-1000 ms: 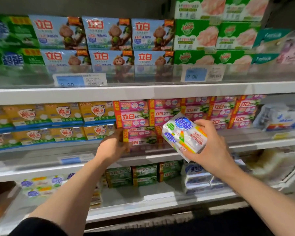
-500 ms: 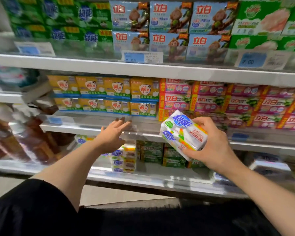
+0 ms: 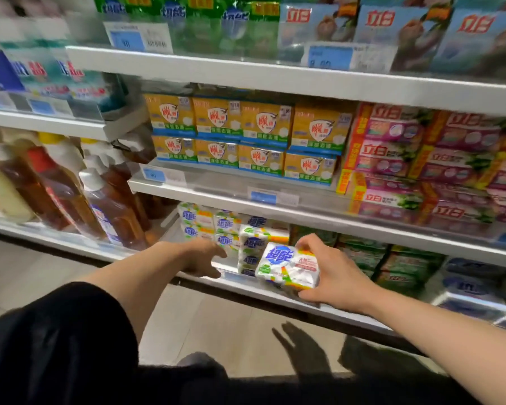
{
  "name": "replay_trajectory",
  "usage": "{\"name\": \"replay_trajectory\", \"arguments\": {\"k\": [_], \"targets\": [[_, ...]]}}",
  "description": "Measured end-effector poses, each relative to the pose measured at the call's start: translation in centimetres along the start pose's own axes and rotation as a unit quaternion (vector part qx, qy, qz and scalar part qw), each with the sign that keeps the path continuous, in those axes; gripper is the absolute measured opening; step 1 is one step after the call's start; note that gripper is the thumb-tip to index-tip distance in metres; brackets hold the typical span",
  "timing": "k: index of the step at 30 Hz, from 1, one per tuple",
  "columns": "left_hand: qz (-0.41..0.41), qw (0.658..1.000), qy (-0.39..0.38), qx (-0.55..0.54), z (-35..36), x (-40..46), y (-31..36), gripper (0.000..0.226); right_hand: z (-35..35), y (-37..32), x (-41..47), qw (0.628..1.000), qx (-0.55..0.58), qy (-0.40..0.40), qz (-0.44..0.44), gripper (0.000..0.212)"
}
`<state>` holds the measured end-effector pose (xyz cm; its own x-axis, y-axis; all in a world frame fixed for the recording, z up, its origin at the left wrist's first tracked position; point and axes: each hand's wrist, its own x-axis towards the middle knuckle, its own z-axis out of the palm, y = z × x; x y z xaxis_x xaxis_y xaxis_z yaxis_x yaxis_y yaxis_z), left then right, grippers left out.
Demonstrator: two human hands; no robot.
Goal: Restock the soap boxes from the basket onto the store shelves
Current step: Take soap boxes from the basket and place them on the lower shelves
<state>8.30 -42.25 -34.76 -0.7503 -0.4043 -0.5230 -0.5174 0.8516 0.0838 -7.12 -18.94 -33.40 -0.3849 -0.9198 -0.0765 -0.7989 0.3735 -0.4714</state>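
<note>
Gripping the white soap pack [image 3: 287, 266] in my right hand [image 3: 336, 279], fingers over its top and thumb under, I hold it just right of the matching stack [image 3: 253, 249] on the bottom shelf [image 3: 348, 312]. Its long axis runs left-right, blue logo facing me. My left hand [image 3: 200, 257], loosely spread and holding nothing, is nearer the stack.

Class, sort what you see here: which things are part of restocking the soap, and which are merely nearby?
Part of the job:
right hand
white soap pack it grips
matching white soap stack
bottom shelf
left hand

Merely nearby:
yellow boxes
pink boxes
brown bottles
</note>
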Motion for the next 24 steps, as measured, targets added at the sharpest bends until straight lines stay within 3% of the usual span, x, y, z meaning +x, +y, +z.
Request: {"name": "replay_trajectory", "arguments": {"k": [5,9,15,19,24], "targets": [[-0.023,0.999,0.041,0.012,1.3,1.7,-6.5,0.064,4.5,-3.5,5.1,0.997,0.017,-0.022,-0.068,0.078],[-0.040,0.997,0.067,-0.012,5.0,3.6,-11.9,0.074,7.7,-6.2,9.8,0.991,-0.008,-0.023,-0.134,0.069],[-0.068,0.987,0.135,-0.054,10.8,7.3,-14.8,0.081,11.0,-9.1,15.9,0.962,-0.149,0.036,-0.224,0.061],[-0.097,0.978,0.153,-0.101,12.9,8.6,-14.5,0.082,12.7,-9.8,18.8,0.971,-0.183,0.011,-0.157,0.067],[-0.128,0.966,0.204,-0.099,15.1,9.0,-13.6,0.088,15.5,-8.2,19.9,0.986,-0.157,-0.050,-0.023,0.055]]}}
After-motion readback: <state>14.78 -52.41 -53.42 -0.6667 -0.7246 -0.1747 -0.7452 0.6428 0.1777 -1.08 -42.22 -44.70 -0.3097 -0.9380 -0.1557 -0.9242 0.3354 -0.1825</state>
